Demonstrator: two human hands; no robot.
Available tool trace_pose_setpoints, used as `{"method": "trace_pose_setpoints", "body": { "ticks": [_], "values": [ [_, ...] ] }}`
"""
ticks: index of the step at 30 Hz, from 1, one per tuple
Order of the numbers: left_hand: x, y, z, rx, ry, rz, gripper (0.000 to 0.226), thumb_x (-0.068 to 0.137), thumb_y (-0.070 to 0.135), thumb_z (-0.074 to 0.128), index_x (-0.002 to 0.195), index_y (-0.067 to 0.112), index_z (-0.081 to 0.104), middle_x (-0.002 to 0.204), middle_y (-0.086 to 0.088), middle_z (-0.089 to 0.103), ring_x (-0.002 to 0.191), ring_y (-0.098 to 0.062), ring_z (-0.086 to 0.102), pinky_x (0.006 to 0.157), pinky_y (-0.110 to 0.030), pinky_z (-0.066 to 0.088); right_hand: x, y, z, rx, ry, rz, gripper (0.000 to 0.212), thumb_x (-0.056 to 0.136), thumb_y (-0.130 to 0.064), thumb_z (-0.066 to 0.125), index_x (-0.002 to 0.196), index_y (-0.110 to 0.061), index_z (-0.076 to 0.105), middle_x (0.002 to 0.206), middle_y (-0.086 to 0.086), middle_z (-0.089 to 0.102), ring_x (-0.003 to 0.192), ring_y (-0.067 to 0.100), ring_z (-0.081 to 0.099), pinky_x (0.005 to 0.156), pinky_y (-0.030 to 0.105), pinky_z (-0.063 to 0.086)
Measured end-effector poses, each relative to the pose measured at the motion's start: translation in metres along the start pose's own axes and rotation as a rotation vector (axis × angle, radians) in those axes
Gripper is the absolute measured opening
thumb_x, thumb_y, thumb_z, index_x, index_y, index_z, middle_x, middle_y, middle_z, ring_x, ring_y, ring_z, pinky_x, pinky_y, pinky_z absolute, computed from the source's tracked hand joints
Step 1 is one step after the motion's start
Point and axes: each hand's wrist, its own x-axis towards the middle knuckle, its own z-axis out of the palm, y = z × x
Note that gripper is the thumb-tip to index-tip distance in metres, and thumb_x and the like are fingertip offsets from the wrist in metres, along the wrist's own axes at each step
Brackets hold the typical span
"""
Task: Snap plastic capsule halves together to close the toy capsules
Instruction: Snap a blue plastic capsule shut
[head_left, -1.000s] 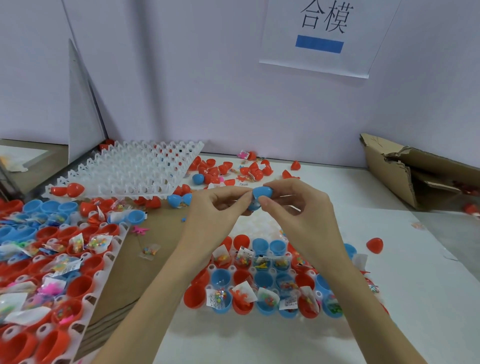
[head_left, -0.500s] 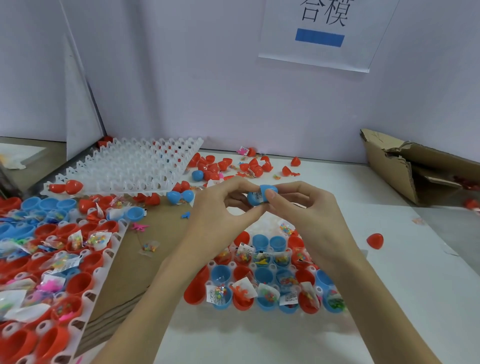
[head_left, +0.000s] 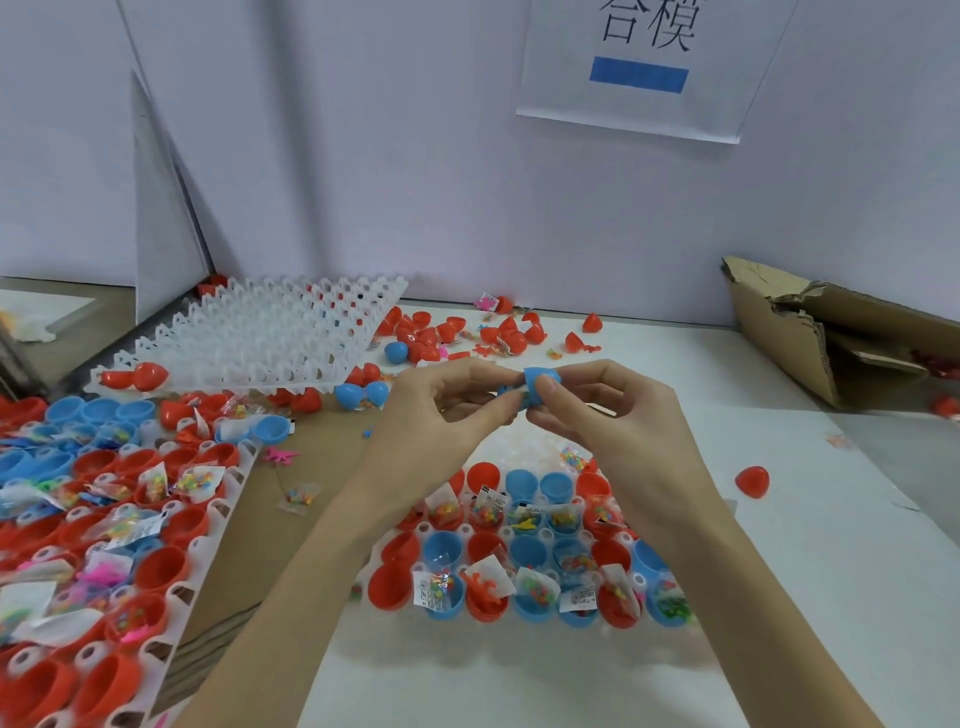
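Head view shows your risk: if the halves of the blue capsule (head_left: 535, 387) meet crooked, the rim may pinch the toy packet and never snap. Your left hand (head_left: 441, 415) and right hand (head_left: 618, 415) both pinch it with curled fingers, raised above the tray of open halves (head_left: 524, 556).

Open table (head_left: 810, 597): 4 o'clock, bare.
Blocked: filled tray (head_left: 524, 551) 6 o'clock; empty tray (head_left: 260, 338) 10 o'clock; box (head_left: 810, 332) 2 o'clock.
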Motion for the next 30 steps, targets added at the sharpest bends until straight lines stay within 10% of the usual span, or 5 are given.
{"method": "trace_pose_setpoints", "body": {
  "ticks": [19,25,30],
  "values": [
    [0.004,-0.006,-0.003,-0.347,0.02,-0.075,0.03,0.081,0.031,0.081,0.111,0.027,0.081,0.113,0.003,0.079,0.112,-0.012,0.072,0.092,-0.015,0.054,-0.004,-0.002,0.008,-0.026,0.028,-0.162,0.02,0.088,-0.018,0.077,0.106,-0.014,0.07,0.099,-0.004,0.076,0.089,0.014,0.075,0.081,0.019,0.058],
    [0.004,-0.005,-0.002,-0.313,0.066,-0.018,0.034,0.078,0.03,0.085,0.111,0.021,0.079,0.113,0.001,0.078,0.101,-0.024,0.076,0.099,-0.049,0.057,-0.005,-0.003,0.009,-0.071,0.023,-0.227,0.024,0.088,-0.021,0.075,0.112,-0.019,0.071,0.103,-0.009,0.074,0.097,0.009,0.072,0.082,0.016,0.056],
    [0.004,-0.003,-0.001,-0.358,0.07,-0.053,0.035,0.076,0.029,0.086,0.109,0.02,0.079,0.115,0.0,0.077,0.104,-0.025,0.075,0.104,-0.051,0.054,-0.006,-0.002,0.011,-0.104,0.042,-0.326,0.027,0.088,-0.021,0.071,0.114,-0.03,0.068,0.11,-0.009,0.072,0.099,0.006,0.071,0.082,0.012,0.054]
  ]
}}
